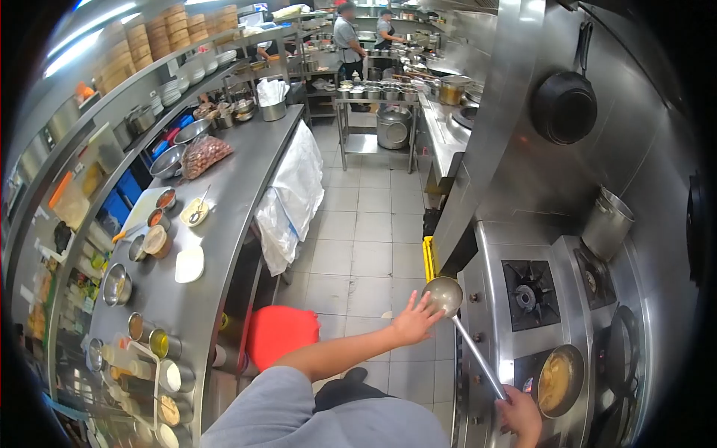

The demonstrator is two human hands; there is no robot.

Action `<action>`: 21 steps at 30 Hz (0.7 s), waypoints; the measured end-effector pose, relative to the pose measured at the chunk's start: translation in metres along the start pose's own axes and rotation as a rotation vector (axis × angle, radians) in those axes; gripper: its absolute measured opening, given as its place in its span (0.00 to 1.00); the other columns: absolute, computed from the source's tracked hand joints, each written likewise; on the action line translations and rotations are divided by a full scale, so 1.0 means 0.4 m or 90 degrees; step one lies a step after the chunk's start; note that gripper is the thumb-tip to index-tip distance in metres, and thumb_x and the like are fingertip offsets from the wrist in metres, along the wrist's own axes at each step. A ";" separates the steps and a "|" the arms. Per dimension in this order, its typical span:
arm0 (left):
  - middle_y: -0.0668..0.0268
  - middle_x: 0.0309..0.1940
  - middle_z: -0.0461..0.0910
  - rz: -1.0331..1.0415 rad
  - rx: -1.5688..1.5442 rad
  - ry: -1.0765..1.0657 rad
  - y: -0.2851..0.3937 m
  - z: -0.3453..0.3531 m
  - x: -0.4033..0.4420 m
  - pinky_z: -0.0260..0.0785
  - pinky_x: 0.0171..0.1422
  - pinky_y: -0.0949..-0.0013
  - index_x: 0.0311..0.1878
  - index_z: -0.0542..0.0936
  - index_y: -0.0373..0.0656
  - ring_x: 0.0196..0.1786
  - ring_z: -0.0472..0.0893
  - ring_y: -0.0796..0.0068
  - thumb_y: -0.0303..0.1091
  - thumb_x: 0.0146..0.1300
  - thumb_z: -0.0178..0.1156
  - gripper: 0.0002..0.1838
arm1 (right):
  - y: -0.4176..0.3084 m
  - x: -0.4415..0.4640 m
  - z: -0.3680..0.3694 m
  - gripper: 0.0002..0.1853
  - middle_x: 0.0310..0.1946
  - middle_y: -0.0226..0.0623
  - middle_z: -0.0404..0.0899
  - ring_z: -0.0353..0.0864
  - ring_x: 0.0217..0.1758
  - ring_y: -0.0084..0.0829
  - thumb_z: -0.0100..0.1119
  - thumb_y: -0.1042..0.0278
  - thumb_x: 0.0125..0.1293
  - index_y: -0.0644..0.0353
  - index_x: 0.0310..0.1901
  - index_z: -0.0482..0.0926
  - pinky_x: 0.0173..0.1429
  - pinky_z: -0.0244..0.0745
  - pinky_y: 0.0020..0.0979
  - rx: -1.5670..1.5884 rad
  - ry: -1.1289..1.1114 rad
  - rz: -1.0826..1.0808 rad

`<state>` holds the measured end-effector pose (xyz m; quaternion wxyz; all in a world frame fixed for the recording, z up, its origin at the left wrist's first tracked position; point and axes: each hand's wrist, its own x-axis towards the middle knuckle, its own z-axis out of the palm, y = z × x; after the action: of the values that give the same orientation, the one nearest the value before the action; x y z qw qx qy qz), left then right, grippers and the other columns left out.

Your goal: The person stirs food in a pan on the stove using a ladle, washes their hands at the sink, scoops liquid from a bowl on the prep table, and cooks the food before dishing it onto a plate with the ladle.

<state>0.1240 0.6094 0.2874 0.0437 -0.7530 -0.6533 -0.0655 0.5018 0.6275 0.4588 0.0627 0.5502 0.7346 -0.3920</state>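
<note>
My right hand (519, 415) is closed around the handle end of a long metal ladle (478, 355), close to the stove front. The ladle's round bowl (444, 296) points away from me, over the floor beside the stove edge. My left hand (417, 319) is held out with its fingers spread, right by the bowl; whether the fingertips touch it I cannot tell. To the right of my right hand, a frying pan (576, 399) sits on the stove with yellowish food (556, 382) in it.
Further along the stove is a bare gas burner (525, 296), with a tall metal pot (607, 222) behind it. A black pan (565, 107) hangs on the wall. On my left runs a steel counter (216, 224) with bowls and containers; a red stool (282, 336) stands below. Two people work far back.
</note>
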 end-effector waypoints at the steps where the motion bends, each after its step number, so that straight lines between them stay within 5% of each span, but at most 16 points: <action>1: 0.56 0.72 0.67 -0.008 -0.013 -0.021 -0.009 0.006 -0.007 0.41 0.80 0.27 0.81 0.58 0.51 0.82 0.52 0.39 0.59 0.67 0.61 0.45 | -0.016 0.000 -0.002 0.22 0.22 0.41 0.82 0.86 0.22 0.31 0.67 0.68 0.65 0.59 0.60 0.79 0.30 0.78 0.34 -0.019 0.000 -0.007; 8: 0.55 0.75 0.64 -0.020 -0.038 -0.036 -0.051 -0.031 -0.054 0.41 0.80 0.26 0.81 0.57 0.52 0.82 0.50 0.39 0.57 0.67 0.62 0.44 | -0.041 0.029 0.012 0.22 0.22 0.41 0.81 0.85 0.21 0.32 0.67 0.67 0.65 0.59 0.60 0.79 0.30 0.78 0.35 -0.054 -0.017 -0.094; 11: 0.55 0.75 0.65 -0.039 -0.143 0.096 -0.039 -0.155 -0.070 0.45 0.81 0.31 0.79 0.61 0.50 0.82 0.53 0.40 0.47 0.68 0.63 0.39 | -0.078 0.015 0.011 0.24 0.25 0.36 0.82 0.82 0.23 0.26 0.68 0.66 0.65 0.58 0.63 0.79 0.31 0.77 0.31 -0.064 -0.033 -0.045; 13: 0.56 0.73 0.70 -0.041 -0.509 0.133 -0.054 -0.287 -0.099 0.54 0.80 0.41 0.63 0.75 0.45 0.79 0.60 0.42 0.36 0.68 0.62 0.22 | -0.046 0.031 0.017 0.24 0.26 0.36 0.82 0.83 0.23 0.27 0.68 0.66 0.65 0.58 0.63 0.79 0.31 0.77 0.31 -0.036 -0.041 -0.046; 14: 0.56 0.73 0.70 -0.037 -0.513 0.129 -0.066 -0.373 -0.124 0.54 0.80 0.41 0.63 0.75 0.45 0.79 0.60 0.42 0.36 0.68 0.62 0.22 | -0.032 0.036 0.022 0.25 0.26 0.36 0.82 0.83 0.23 0.27 0.68 0.65 0.65 0.59 0.63 0.79 0.31 0.77 0.31 -0.010 -0.051 -0.048; 17: 0.52 0.70 0.73 0.132 -0.974 0.027 -0.118 -0.636 -0.229 0.59 0.76 0.52 0.39 0.76 0.44 0.75 0.67 0.50 0.28 0.64 0.56 0.02 | -0.036 0.039 0.032 0.22 0.23 0.41 0.82 0.85 0.21 0.32 0.66 0.66 0.66 0.58 0.61 0.79 0.30 0.78 0.35 -0.013 -0.035 -0.054; 20: 0.42 0.72 0.69 0.468 -1.100 0.064 -0.147 -0.791 -0.279 0.56 0.75 0.44 0.34 0.75 0.44 0.75 0.67 0.43 0.28 0.65 0.52 0.03 | -0.042 0.055 0.045 0.22 0.23 0.40 0.81 0.84 0.21 0.31 0.67 0.66 0.66 0.58 0.61 0.79 0.30 0.78 0.35 0.011 -0.035 -0.031; 21: 0.38 0.71 0.69 0.530 -1.096 0.020 -0.155 -0.853 -0.282 0.55 0.74 0.39 0.35 0.75 0.45 0.74 0.65 0.36 0.36 0.72 0.51 0.09 | -0.059 0.058 0.041 0.23 0.22 0.40 0.81 0.84 0.21 0.31 0.67 0.64 0.66 0.57 0.61 0.79 0.31 0.78 0.35 -0.007 -0.046 -0.031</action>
<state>0.0327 0.4563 0.6054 -0.4966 -0.6979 -0.0600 -0.5125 0.4668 0.6324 0.4474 0.0826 0.5176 0.7470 -0.4091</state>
